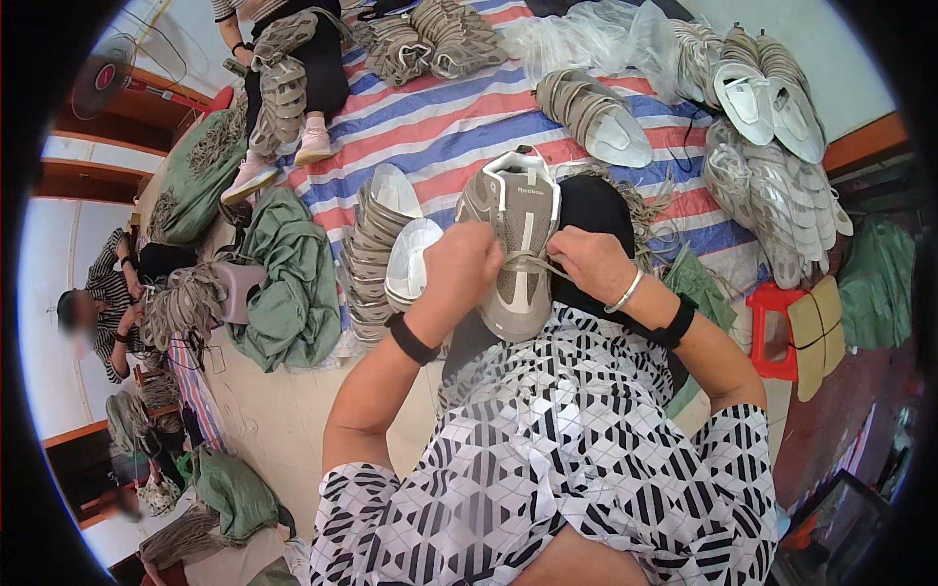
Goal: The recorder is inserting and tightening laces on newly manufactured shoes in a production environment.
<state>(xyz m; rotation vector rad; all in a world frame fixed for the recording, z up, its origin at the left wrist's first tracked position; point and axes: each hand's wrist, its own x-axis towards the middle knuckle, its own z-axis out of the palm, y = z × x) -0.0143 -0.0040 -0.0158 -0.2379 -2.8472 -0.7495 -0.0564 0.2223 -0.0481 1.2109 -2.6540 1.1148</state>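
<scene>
A taupe shoe upper [512, 298] with a pale lining and pale toe panel rests on my lap, its heel end pointing away from me. Across its front runs a thin taupe shoelace [529, 262], pulled sideways between my hands. My left hand [463, 262] is closed in a fist at the shoe's left side, apparently around one end of the lace; the fingertips are hidden. On the other side my right hand [591, 262] pinches the lace between thumb and fingers. Just left of my left hand stands a row of nested shoe uppers [367, 259].
More stacked uppers [592, 119] lie on the striped tarp [459, 122], with further piles [777, 190] at right. Loose laces [650, 210] hang beside my right knee. A red stool [772, 332] and green sacks [286, 278] flank me. Co-workers sit at far left and upper left.
</scene>
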